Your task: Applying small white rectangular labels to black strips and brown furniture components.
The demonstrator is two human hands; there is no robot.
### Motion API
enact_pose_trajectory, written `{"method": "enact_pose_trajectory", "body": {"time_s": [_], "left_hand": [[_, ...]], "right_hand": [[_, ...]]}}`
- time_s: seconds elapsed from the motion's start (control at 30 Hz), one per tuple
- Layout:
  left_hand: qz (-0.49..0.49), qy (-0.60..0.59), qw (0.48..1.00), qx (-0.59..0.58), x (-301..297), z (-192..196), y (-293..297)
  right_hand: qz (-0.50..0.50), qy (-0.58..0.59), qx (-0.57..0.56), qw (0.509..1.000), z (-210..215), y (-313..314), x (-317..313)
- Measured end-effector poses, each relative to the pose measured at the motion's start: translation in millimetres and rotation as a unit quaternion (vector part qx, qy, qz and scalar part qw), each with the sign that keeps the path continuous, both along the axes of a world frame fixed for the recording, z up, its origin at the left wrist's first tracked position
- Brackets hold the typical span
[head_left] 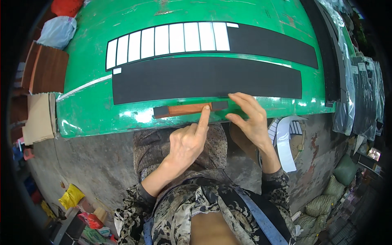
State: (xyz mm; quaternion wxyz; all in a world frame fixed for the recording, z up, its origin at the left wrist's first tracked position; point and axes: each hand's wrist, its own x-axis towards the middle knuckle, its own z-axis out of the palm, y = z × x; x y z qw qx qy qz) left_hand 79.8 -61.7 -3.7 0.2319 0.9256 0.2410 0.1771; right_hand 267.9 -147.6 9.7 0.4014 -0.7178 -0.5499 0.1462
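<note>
A narrow wooden bar (pixel 188 109) with dark pads at both ends lies along the near edge of the green table. My left hand (pixel 187 143) has its index finger stretched out, the tip touching the bar right of its middle; the other fingers are curled. My right hand (pixel 251 116) is open just right of the bar, thumb and fingers apart, fingertips by the near edge of a long black strip (pixel 204 79) with a small white label at its left end. Behind it lies another black strip (pixel 269 47), its left part carrying several white rectangles (pixel 176 38).
The green table (pixel 90 106) has a black edge piece and plastic-wrapped dark sheets (pixel 363 94) at its right. Brown boards (pixel 49 69), a cardboard piece (pixel 38 118) and a pale plastic bag (pixel 57 32) stand left. Below right, a white strip (pixel 284 143) hangs over a round container.
</note>
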Motion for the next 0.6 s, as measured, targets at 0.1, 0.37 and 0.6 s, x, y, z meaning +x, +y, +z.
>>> {"method": "enact_pose_trajectory", "body": {"time_s": [0.1,0.37,0.6], "left_hand": [[-0.009,-0.009,1.0,0.0,1.7,4.1,4.0],[-0.036,-0.027,0.996,0.078,15.3,15.1,3.8],[-0.057,-0.009,0.986,0.156,11.8,-6.4,7.1]], "right_hand": [[-0.034,0.071,-0.004,0.997,-8.8,0.2,-10.9],[-0.076,0.081,0.055,0.992,-16.7,3.7,-18.7],[-0.077,-0.202,0.151,0.965,-38.6,3.1,-30.6]]}}
